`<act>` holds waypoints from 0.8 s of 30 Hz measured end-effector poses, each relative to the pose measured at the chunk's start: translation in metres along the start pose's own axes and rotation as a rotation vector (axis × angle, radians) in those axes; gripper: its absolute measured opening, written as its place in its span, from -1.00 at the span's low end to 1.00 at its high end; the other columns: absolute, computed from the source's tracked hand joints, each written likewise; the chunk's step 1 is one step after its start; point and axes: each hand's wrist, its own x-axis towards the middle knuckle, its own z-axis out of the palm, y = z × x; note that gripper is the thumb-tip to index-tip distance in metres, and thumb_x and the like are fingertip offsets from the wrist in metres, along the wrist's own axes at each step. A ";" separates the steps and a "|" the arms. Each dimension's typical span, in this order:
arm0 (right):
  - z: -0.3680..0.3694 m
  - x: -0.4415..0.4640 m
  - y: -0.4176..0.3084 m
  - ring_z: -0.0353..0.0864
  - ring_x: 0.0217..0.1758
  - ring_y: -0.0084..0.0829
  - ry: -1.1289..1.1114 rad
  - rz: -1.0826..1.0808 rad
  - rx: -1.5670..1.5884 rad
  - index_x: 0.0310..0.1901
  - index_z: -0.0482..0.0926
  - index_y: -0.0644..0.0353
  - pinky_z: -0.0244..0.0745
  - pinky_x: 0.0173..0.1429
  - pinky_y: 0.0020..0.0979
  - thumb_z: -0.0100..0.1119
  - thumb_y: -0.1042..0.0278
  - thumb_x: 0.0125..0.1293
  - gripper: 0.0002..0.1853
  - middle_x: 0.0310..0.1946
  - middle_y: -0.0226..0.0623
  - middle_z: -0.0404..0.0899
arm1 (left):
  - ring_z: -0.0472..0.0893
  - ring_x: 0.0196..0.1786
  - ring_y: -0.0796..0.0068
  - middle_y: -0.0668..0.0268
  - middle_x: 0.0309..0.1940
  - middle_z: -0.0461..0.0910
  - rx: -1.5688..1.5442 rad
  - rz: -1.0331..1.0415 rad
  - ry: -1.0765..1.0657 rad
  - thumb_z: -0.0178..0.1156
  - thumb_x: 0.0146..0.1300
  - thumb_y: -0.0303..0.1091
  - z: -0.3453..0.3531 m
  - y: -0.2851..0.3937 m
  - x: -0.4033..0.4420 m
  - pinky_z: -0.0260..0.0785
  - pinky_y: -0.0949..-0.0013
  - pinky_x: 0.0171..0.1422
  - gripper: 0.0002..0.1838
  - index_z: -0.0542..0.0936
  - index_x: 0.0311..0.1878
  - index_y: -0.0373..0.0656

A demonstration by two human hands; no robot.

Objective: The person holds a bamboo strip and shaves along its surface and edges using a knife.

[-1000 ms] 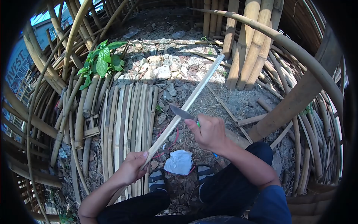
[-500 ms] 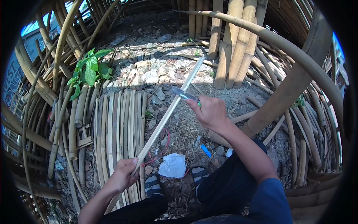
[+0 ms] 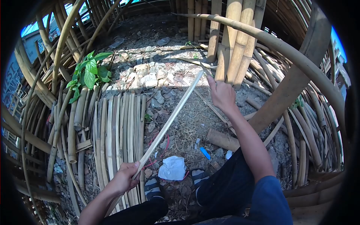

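Observation:
My left hand is closed around the lower part of a long, pale bamboo strip, which slants up and away to the right. At the strip's far end, my right hand is closed on a knife. Its dark blade lies across the tip of the strip, and the handle is mostly hidden in my fingers. Beneath my left hand, a row of split bamboo strips lies side by side on the ground.
Thick bamboo poles stand ahead, and a curved pole arches over the right side. A green plant grows at the left. White crumpled sheet and a small blue object lie near my sandals.
My right hand has moved the knife up and away along the strip, from about its upper third to its far tip. My left hand stays in nearly the same place.

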 end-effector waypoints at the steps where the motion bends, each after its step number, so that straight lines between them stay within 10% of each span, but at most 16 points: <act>1: -0.001 0.013 0.011 0.70 -0.20 0.21 -0.006 0.148 0.055 -0.35 0.69 0.39 0.54 -0.05 0.10 -0.32 -0.39 0.51 -0.12 -0.39 0.29 0.65 | 0.16 -0.82 0.58 0.39 -0.83 0.21 -0.007 0.000 0.008 -0.11 0.58 0.04 0.005 0.002 -0.005 -0.06 0.43 -0.76 -0.41 0.39 -0.53 -0.21; 7: -0.026 0.019 0.036 0.69 -0.31 0.03 0.150 0.294 0.291 -0.34 0.66 0.47 0.50 -0.09 -0.02 -0.33 -0.35 0.54 -0.12 -0.45 0.15 0.65 | 0.17 -0.76 0.68 0.46 -0.71 0.30 0.051 0.024 0.070 -0.11 0.61 0.00 0.004 0.006 -0.009 -0.06 0.47 -0.67 -0.49 0.53 -0.34 -0.22; 11: -0.038 -0.045 -0.022 0.27 -0.55 -0.44 0.067 0.082 0.500 -0.47 0.53 0.44 0.26 -0.38 -0.20 -0.20 -0.20 0.58 -0.25 -0.73 -0.22 0.27 | 0.38 -0.64 0.54 0.36 -0.68 0.40 0.211 0.212 0.284 -0.09 0.61 -0.09 0.001 -0.007 0.014 0.20 0.34 -0.51 -0.51 0.52 -0.37 -0.27; 15: -0.015 -0.140 -0.083 0.51 -0.61 0.11 -0.285 -0.370 0.478 -0.51 0.43 0.31 0.33 -0.45 -0.03 -0.03 -0.08 0.54 -0.40 -0.72 0.07 0.40 | 0.47 -0.55 0.36 0.19 -0.64 0.45 0.415 0.350 0.389 -0.06 0.59 -0.13 0.004 0.002 0.019 0.31 0.18 -0.37 -0.54 0.51 -0.33 -0.33; 24: 0.016 -0.182 -0.103 0.58 -0.70 -0.06 -0.249 -0.701 0.386 -0.53 0.46 0.24 0.42 -0.63 -0.11 0.09 -0.14 0.47 -0.42 -0.75 -0.10 0.48 | 0.60 -0.50 -0.02 -0.03 -0.61 0.51 0.535 0.395 0.445 -0.07 0.59 -0.23 0.029 0.037 0.004 0.36 0.05 -0.35 -0.62 0.52 -0.24 -0.37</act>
